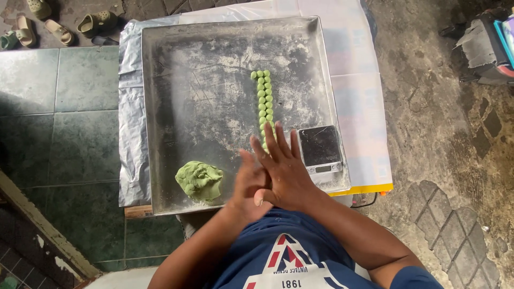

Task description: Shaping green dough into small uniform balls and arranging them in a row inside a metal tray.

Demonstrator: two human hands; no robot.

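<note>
My left hand (245, 191) and my right hand (285, 167) are pressed palm to palm over the near edge of a large square metal tray (160, 107). The right hand lies on top with its fingers spread. Whatever is between the palms is hidden. A lump of green dough (199, 181) sits on the floured tray just left of my hands. Several small green dough balls (264, 99) lie in two close rows running away from my fingertips.
A small digital scale (320, 150) rests on the tray's near right corner. Plastic sheeting (128, 134) lies under the tray. Several sandals (59, 27) lie on the floor at the far left. Green floor tiles (64, 134) are on the left, rough concrete (439, 134) on the right.
</note>
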